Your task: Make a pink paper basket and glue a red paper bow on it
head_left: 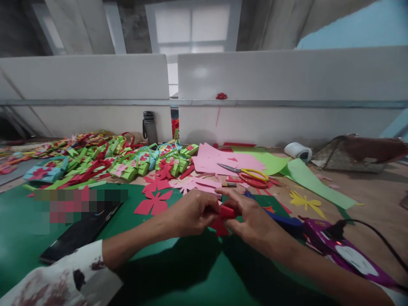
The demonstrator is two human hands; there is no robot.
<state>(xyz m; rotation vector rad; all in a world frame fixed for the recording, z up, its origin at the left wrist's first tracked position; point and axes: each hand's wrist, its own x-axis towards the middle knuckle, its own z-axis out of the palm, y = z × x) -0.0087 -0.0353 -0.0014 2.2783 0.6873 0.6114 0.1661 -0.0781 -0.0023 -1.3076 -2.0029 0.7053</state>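
Note:
My left hand [191, 212] and my right hand [251, 219] meet over the green mat [178, 272], both pinching a small folded red paper piece [223, 216] between their fingertips. Part of the red paper hangs below the fingers. Red paper flower cutouts [154, 199] lie just beyond my left hand. Scissors with yellow and red handles [250, 174] rest on pink paper sheets [216, 161] behind my hands.
A pile of small green, blue and red paper baskets [127, 161] fills the left back. A black phone [76, 233] lies at the left. A purple glue gun [338, 246] with a black cord sits at right. A tape roll [298, 151], a bottle [149, 126] and white partitions stand behind.

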